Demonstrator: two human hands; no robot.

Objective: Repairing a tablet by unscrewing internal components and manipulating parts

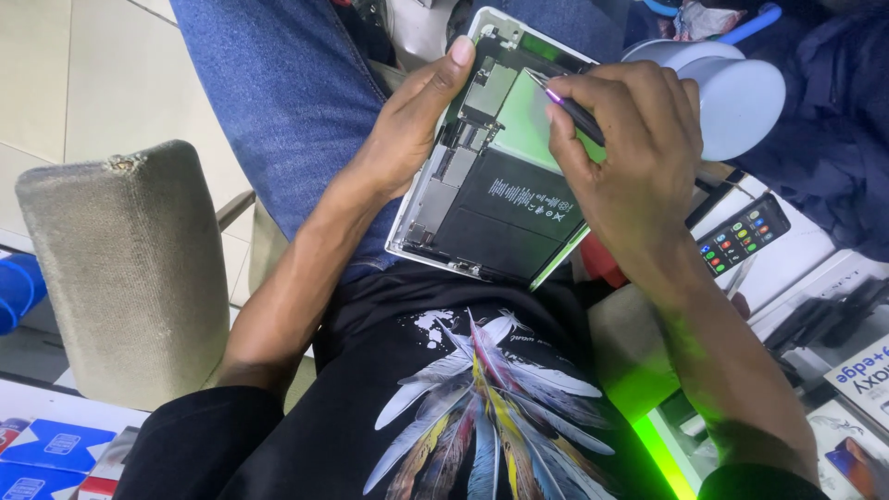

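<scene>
Head view: left hand [414, 120] clasps the edge of an opened tablet [491, 176] resting on the lap, its black battery [514, 218] exposed. Right hand [634, 153] pinches dark tweezers [572, 109], tips over the tablet's upper interior.

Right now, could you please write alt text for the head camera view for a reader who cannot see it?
A seated person's left hand steadies an opened tablet on their lap, its dark battery and metal shields exposed, while the right hand works slim dark tweezers near its top edge. A white round stand sits beyond, and a padded chair arm to the left.
</scene>
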